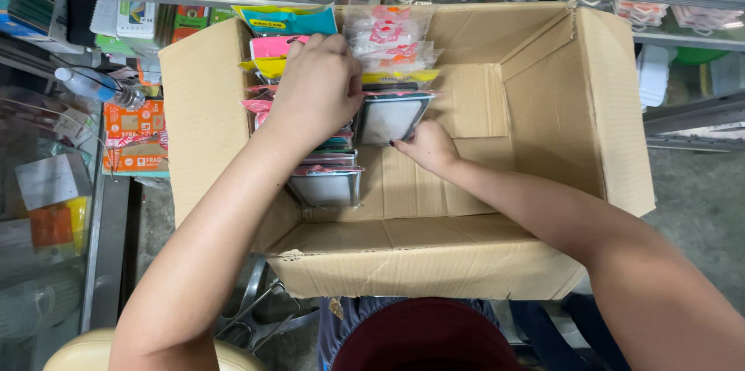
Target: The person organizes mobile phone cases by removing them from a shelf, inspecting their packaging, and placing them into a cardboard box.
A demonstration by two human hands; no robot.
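An open cardboard box point(543, 107) stands in front of me, its flaps spread out. Along its left inner side runs a row of flat, clear-wrapped packets point(326, 185) with pink, yellow and teal header cards. My left hand point(314, 88) reaches in from above and presses on the tops of the packets in the middle of the row. My right hand point(425, 146) lies low inside the box, fingertips on the lower edge of one grey-faced packet point(388, 116) that leans out of the row. The right half of the box floor is bare cardboard.
A glass display counter point(46, 185) with orange and yellow packages stands to the left, a plastic water bottle point(97, 85) lying on it. Shelves of hanging packaged goods point(667, 14) run along the back. A metal stool frame point(256, 317) shows under the box.
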